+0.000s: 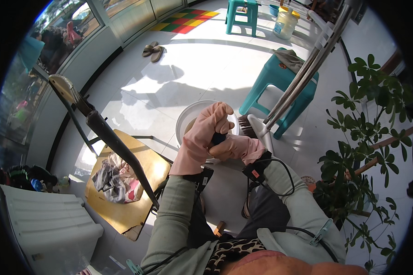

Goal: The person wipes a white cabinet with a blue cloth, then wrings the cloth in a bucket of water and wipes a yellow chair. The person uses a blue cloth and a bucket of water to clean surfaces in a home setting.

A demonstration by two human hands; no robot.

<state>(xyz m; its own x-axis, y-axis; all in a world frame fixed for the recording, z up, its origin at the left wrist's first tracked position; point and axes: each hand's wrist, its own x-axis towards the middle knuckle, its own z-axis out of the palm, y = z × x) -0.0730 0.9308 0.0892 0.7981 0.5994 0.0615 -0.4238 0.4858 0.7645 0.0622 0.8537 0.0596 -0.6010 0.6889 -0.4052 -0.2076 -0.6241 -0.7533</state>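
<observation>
Both hands wear pink rubber gloves and meet in front of me over a white bucket. My left hand is the higher one, its fingers curled tightly. Just below and to its right, my right hand is closed too. A small dark blue item shows between the two fists, gripped by both. Most of it is hidden by the gloves, and its kind cannot be made out. The hands cover much of the bucket's opening, so its contents are largely hidden.
A long-handled brush and metal poles stand right of the bucket, by a teal plastic stool with a grey cloth. Crumpled cloths lie on a wooden chair seat at left. A leafy plant is at right.
</observation>
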